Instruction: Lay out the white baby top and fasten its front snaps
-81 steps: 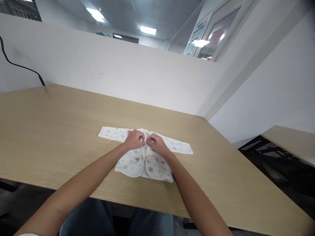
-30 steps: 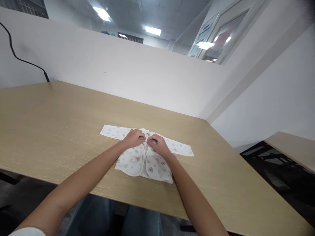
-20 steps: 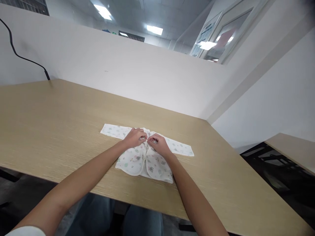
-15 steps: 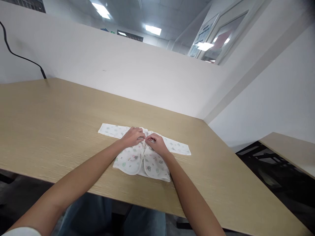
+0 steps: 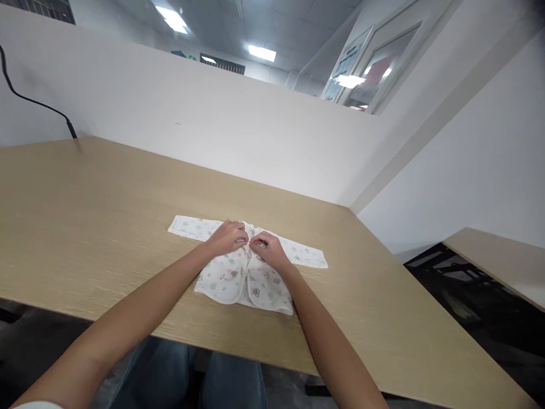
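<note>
A small white baby shirt (image 5: 230,278) with a coloured print lies on the table, its sleeves spread out to both sides. Its front is split down the middle, and the two rounded lower edges part at the bottom. My left hand (image 5: 230,237) is closed in a pinch on the left front edge, below the neckline. Opposite it, my right hand (image 5: 269,248) pinches the right front edge with thumb and forefinger. The fingertips of both hands almost meet at the middle opening. Whatever small fastening lies between them is too small to make out.
The shirt rests on a wood-coloured table (image 5: 106,227) backed by a white partition (image 5: 238,136). At the far left a black cable (image 5: 40,103) runs down to the table. Another wood-topped surface (image 5: 502,255) stands to the right, beyond a dark gap.
The whole view has shifted slightly. Both hands keep their pinch at the shirt's front, and the shirt lies as before.
</note>
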`<action>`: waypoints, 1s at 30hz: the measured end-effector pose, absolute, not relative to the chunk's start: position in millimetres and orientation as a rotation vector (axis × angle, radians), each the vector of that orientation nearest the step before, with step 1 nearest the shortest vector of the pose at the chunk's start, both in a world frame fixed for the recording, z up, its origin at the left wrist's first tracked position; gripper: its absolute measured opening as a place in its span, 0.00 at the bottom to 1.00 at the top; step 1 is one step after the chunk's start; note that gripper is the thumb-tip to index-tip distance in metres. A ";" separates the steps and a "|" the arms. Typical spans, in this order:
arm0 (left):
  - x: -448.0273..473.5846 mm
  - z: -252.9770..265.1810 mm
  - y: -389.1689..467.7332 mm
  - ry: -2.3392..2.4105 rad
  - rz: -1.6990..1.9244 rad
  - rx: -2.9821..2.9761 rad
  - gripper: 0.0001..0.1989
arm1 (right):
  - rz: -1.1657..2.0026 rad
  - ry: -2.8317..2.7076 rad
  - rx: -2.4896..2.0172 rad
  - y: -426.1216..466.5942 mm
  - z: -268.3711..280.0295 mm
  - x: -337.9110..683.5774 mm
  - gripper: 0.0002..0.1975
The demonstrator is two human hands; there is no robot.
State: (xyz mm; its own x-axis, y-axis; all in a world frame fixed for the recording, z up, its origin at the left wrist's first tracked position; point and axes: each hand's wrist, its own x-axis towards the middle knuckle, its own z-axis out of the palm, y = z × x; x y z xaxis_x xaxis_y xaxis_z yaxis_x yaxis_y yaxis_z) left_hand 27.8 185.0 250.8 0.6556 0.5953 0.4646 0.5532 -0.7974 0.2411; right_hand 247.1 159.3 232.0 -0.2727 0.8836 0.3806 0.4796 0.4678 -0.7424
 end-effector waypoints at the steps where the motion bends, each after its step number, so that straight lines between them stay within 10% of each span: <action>1: 27.4 250.5 185.5 0.965 0.827 2.779 0.06 | 0.639 -1.914 -1.141 158.9 232.3 247.0 0.04; 30: 29.0 251.4 182.0 0.964 0.747 2.884 0.19 | 0.563 -1.932 -1.107 157.3 237.5 244.7 0.02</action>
State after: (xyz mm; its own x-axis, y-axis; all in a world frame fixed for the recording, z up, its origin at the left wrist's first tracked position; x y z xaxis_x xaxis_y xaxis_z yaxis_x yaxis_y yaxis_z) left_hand 29.0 182.0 251.4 0.6966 0.5694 0.4365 0.5644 -0.8105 0.1566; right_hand 244.7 157.3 237.5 -0.2772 0.8580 0.4325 0.4912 0.5134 -0.7037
